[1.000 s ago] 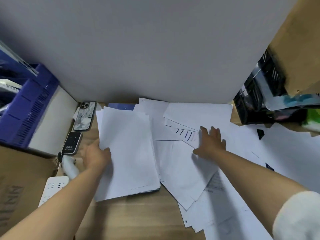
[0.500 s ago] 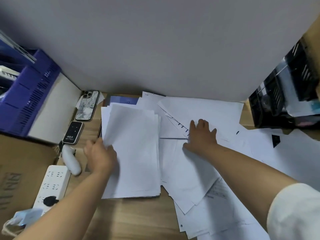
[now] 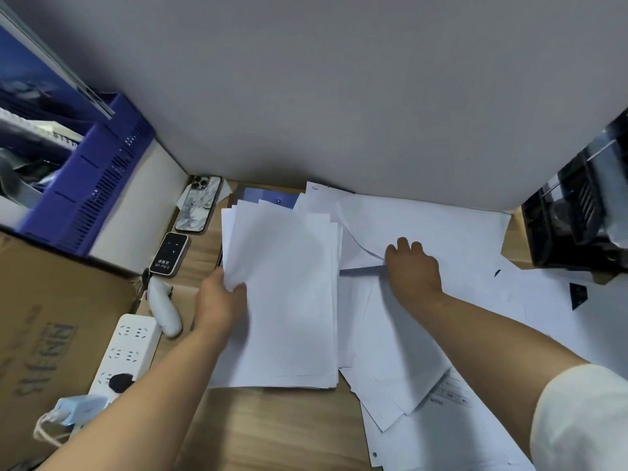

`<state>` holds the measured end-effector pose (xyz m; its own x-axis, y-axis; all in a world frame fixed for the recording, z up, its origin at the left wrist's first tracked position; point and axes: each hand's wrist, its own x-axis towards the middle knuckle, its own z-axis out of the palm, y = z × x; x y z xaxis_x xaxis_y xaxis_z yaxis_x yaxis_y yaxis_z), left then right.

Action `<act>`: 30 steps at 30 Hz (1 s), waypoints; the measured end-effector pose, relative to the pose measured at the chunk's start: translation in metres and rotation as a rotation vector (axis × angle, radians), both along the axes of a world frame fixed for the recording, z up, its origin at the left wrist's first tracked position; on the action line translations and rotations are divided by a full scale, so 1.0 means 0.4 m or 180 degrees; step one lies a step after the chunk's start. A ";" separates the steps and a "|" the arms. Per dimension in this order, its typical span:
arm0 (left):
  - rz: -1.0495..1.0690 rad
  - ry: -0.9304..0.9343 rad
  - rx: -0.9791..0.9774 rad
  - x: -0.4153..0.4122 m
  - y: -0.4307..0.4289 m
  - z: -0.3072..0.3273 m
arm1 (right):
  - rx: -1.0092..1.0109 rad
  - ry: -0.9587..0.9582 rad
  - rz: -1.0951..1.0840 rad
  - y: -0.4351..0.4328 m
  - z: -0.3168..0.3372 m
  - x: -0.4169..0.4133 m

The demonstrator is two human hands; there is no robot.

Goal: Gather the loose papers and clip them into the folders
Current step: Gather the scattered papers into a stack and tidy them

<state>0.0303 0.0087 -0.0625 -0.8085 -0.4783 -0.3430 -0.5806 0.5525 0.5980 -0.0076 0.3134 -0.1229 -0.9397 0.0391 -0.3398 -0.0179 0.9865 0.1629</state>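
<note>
Two hands are working: the left hand (image 3: 221, 297) is clamping the gathered paper stack (image 3: 285, 300) by its left edge at mid-frame. The nearer right hand (image 3: 413, 266) is pinching a loose sheet (image 3: 435, 222) lying crosswise, just right of the stack.

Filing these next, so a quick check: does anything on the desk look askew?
The loose papers right of the stack lie scattered at clashing angles, overlapping; one sheet's edge lifts where the right hand pinches it. The stack gripped by the left hand has its top edges fanned unevenly. Nothing looks torn.
</note>
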 end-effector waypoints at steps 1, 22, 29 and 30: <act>0.0003 0.0022 0.0069 0.000 -0.005 0.001 | -0.0094 0.0051 0.0005 0.007 0.008 0.003; -0.0244 -0.0260 0.1200 -0.047 0.035 0.010 | -0.4292 -0.1034 -0.1744 -0.309 0.190 0.204; -0.0810 -0.0386 0.1216 -0.034 0.082 -0.007 | -0.2276 -0.0477 -0.3076 -0.154 0.029 0.216; -0.0877 -0.0402 0.1119 -0.033 0.089 -0.009 | -0.2311 -0.0469 -0.2969 -0.156 0.017 0.217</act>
<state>0.0173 0.0445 -0.0660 -0.8307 -0.0885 -0.5497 -0.5207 0.4729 0.7108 0.0792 0.2509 -0.1162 -0.6007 0.4407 -0.6670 0.7837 0.4893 -0.3826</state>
